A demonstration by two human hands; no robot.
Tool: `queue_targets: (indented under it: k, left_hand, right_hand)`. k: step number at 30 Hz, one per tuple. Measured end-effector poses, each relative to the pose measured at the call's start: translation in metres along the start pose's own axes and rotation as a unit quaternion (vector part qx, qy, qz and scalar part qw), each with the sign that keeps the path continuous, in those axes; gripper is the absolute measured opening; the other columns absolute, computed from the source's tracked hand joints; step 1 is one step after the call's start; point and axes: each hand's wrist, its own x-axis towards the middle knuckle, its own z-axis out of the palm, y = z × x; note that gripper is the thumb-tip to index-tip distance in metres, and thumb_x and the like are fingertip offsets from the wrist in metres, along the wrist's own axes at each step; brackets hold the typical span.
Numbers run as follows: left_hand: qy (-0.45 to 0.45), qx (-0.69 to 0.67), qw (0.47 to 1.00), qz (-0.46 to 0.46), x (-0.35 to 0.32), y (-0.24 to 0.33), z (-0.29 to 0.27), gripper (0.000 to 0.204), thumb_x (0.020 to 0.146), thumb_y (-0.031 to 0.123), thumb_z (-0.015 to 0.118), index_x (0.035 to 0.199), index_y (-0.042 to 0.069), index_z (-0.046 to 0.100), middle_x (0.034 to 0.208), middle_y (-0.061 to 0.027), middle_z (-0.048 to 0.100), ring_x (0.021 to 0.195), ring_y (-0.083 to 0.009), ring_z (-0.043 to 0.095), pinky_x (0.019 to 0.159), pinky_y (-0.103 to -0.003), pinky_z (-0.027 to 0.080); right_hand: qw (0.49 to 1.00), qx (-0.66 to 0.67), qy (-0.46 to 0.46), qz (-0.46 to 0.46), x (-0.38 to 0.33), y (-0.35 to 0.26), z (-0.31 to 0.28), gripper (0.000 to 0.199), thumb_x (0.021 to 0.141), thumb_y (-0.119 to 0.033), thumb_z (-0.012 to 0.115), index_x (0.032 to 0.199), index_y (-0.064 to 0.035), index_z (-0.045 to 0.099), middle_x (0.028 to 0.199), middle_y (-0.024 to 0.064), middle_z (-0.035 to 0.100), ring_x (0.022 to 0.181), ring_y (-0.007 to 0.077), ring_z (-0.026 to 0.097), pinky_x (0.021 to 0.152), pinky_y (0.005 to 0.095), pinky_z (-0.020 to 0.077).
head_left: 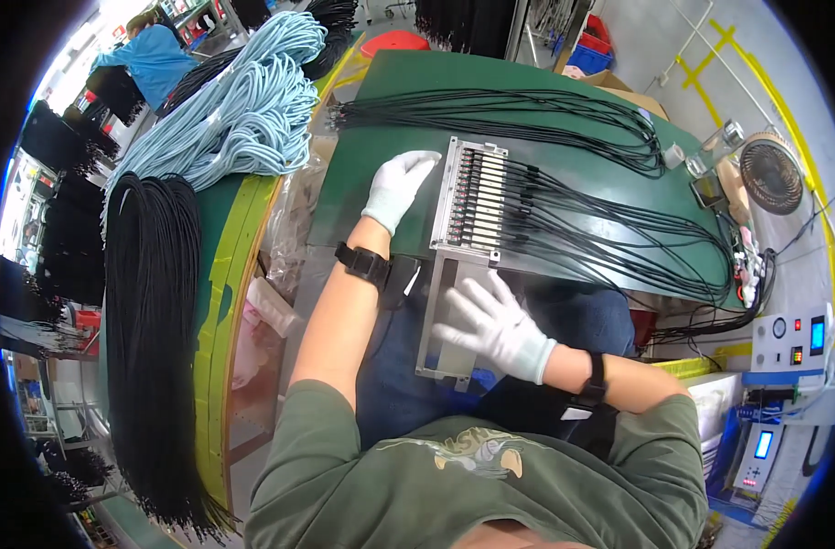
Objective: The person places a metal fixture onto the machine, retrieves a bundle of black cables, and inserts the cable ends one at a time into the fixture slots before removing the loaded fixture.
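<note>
My left hand [402, 190], in a white glove, is just left of a metal fixture [443, 206] on the green table. Its fingers are pressed together; whatever they might hold is too small to make out. Clamped side by side in the fixture is a row of black cables [564, 197], their connector ends toward my left hand and their loops running right. My right hand [497, 329], also gloved, is spread open with nothing in it. It is over a metal frame [426, 334] that extends from the fixture toward my lap.
Another bundle of black cables [500, 101] lies across the far side of the green table [399, 73]. On the left bench are light-blue cable coils [253, 110] and a long black cable bundle [152, 339]. A small fan [771, 172] and control boxes [788, 343] are at right. Another person [152, 59] works far left.
</note>
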Motion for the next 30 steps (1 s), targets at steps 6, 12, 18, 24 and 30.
queue_targets:
  k: [6, 12, 18, 24, 30]
  left_hand:
    - [0.008, 0.009, 1.0, 0.021, -0.002, -0.017, -0.004, 0.024, 0.099, 0.011, 0.061, 0.117, -0.003, 0.068, 0.112, -0.0063, 0.072, 0.105, -0.0123, 0.065, 0.096, -0.026, 0.049]
    - [0.016, -0.012, 1.0, 0.004, -0.003, -0.001, 0.002, 0.023, 0.098, 0.01, 0.061, 0.116, -0.003, 0.069, 0.11, -0.0061, 0.072, 0.103, -0.0124, 0.066, 0.095, -0.025, 0.049]
    - [0.011, 0.025, 0.999, 0.039, 0.0, -0.012, -0.003, 0.024, 0.099, 0.012, 0.061, 0.115, -0.003, 0.07, 0.109, -0.006, 0.073, 0.102, -0.0127, 0.066, 0.094, -0.026, 0.049]
    - [-0.006, 0.015, 1.0, 0.018, 0.005, -0.01, 0.006, 0.024, 0.098, 0.013, 0.061, 0.115, -0.003, 0.07, 0.109, -0.0065, 0.073, 0.102, -0.0127, 0.066, 0.094, -0.026, 0.05]
    - [-0.007, 0.109, 0.993, 0.039, 0.016, -0.008, -0.004, 0.022, 0.097, 0.013, 0.062, 0.112, -0.002, 0.071, 0.109, -0.0073, 0.073, 0.102, -0.0144, 0.067, 0.094, -0.028, 0.051]
  right_hand:
    - [0.995, 0.055, 0.073, -0.051, 0.001, -0.004, 0.014, 0.06, 0.073, -0.014, 0.062, 0.132, -0.0228, 0.058, 0.128, 0.0189, 0.059, 0.117, 0.0406, 0.055, 0.105, 0.063, 0.0392]
    - [0.841, 0.384, 0.193, 0.328, 0.044, 0.04, -0.062, 0.052, 0.09, -0.001, 0.061, 0.141, 0.0004, 0.048, 0.114, 0.0045, 0.067, 0.106, 0.0132, 0.06, 0.094, 0.0298, 0.0483]
    - [0.832, 0.37, 0.145, 0.388, 0.066, 0.136, -0.029, 0.043, 0.092, -0.01, 0.064, 0.134, -0.0048, 0.057, 0.108, 0.0065, 0.069, 0.102, 0.0188, 0.063, 0.092, 0.0343, 0.0493]
    - [0.974, -0.015, -0.006, 0.224, 0.049, 0.145, -0.023, 0.03, 0.089, -0.024, 0.067, 0.112, -0.0054, 0.068, 0.112, 0.0127, 0.067, 0.105, 0.0359, 0.061, 0.095, 0.0446, 0.0488]
    - [0.944, 0.087, 0.103, 0.3, 0.006, 0.101, -0.055, 0.033, 0.09, -0.026, 0.068, 0.116, -0.0054, 0.068, 0.115, 0.0141, 0.067, 0.111, 0.0344, 0.06, 0.097, 0.041, 0.0477]
